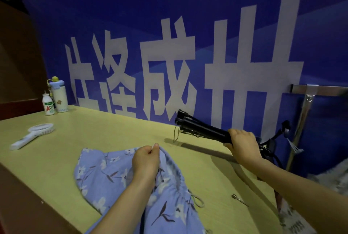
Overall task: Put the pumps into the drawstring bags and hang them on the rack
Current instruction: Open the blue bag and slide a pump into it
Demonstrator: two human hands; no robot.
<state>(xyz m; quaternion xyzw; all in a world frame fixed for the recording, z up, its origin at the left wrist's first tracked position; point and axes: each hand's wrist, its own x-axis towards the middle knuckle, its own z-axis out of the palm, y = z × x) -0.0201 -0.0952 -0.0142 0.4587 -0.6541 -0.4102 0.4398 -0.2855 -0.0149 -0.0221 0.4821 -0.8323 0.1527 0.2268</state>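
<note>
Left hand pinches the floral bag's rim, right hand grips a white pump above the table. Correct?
No: the head view shows the pump is black, not white. The left hand pinches the rim of the floral bag and the right hand grips the pump above the table.

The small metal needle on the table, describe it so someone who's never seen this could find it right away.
Start at the yellowish table, then find the blue floral drawstring bag lying at its near edge. Just right of the bag's cord loop lies the needle. It is the only thin silvery metal piece there; the white handheld gadget and bottles sit far left.
</note>
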